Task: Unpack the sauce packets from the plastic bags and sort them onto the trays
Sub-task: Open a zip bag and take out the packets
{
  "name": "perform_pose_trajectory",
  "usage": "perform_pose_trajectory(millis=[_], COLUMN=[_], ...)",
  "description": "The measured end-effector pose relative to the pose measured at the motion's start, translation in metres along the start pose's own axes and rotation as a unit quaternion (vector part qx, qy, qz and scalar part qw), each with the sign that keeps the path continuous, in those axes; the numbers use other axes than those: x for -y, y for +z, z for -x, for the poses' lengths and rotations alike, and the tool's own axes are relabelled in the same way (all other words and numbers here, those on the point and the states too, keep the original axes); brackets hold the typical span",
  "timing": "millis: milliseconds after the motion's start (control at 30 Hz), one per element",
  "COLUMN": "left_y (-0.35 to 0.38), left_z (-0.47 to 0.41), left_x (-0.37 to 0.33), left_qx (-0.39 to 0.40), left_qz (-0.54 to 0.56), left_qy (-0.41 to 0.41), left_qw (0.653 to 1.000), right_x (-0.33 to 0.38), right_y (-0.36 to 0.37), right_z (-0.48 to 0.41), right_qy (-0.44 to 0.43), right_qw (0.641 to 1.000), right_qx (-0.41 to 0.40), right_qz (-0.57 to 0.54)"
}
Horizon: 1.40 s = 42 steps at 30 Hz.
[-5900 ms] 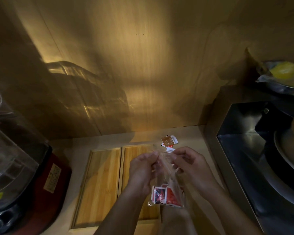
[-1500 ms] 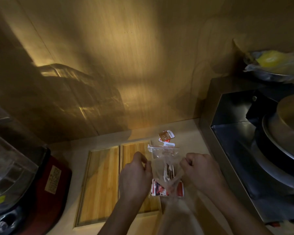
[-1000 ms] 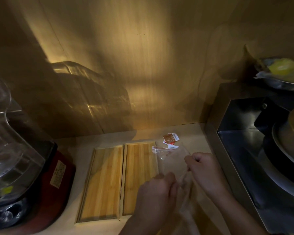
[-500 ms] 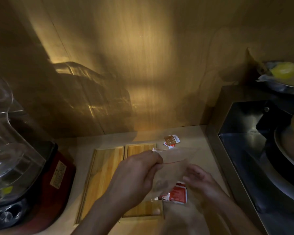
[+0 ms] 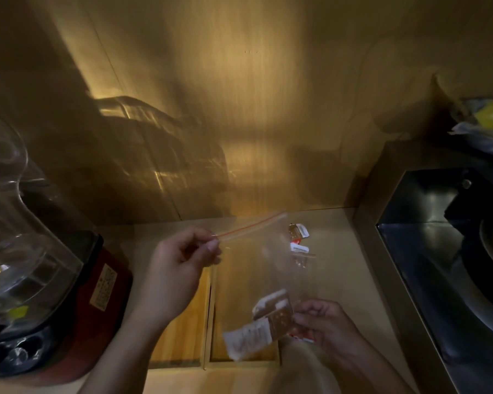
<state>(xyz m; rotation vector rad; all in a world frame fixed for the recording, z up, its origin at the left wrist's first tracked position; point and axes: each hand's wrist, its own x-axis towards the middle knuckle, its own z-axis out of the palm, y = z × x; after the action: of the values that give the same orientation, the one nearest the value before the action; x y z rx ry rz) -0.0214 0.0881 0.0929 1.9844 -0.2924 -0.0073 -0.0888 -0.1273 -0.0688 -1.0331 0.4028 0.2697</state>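
Nearest the camera, the right hand [image 5: 322, 325] is pinching a small clutch of sauce packets [image 5: 271, 317] between fingertips and thumb, its grip closed on them. They are sitting just above the near end of the right bamboo tray [image 5: 225, 294]. I am counting at least three in that clutch: a pale one, a brown one, and a red edge showing under the fingers. Blur is hiding any more.

Beside it, the left bamboo tray [image 5: 182, 331] is lying edge to edge with the right one, so two trays are showing, both largely covered by the arms.

A little farther, the left hand [image 5: 182, 260] is holding the clear plastic bag [image 5: 262, 251] up by its red zip strip, grip closed on that corner. The bag is hanging slack between the hands and is looking empty, or nearly so.

Farther still, two loose packets [image 5: 299, 237] are lying on the surface [image 5: 339, 265] near the back wall, off the trays. Another crumpled clear bag may be lying beside them; I cannot tell.

In my judgement, the emptying of this bag is finishing and the sorting is beginning. The next move is calling for the left hand to be setting the bag aside while the right is separating the clutch by kind, one kind to each tray, without dropping the loosely pinched lower packets.
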Motion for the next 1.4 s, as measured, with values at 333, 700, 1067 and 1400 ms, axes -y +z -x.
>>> perform_pose_trajectory(millis=[333,700,1067,1400], left_y=[0.002,0.030,0.047,0.043], left_z=[-0.024,-0.055,-0.013,0.066], left_x=[0.126,0.181,0.199,0.170], left_qx=[-0.013,-0.005,0.013,0.086], left_qz=[0.065,0.128,0.137,0.007], left_qy=[-0.241,-0.310,-0.371,-0.476], left_qw=[0.968,0.942,0.918,0.875], right_x=[-0.032,-0.054,-0.059,-0.060], right_y=[0.007,0.019,0.019,0.024], right_z=[-0.017,-0.030,-0.029,-0.025], right_qy=[0.095,0.126,0.126,0.131], right_qw=[0.984,0.974,0.975,0.976], right_qx=[-0.088,-0.183,-0.180,-0.172], right_qz=[0.120,0.047,0.015,0.038])
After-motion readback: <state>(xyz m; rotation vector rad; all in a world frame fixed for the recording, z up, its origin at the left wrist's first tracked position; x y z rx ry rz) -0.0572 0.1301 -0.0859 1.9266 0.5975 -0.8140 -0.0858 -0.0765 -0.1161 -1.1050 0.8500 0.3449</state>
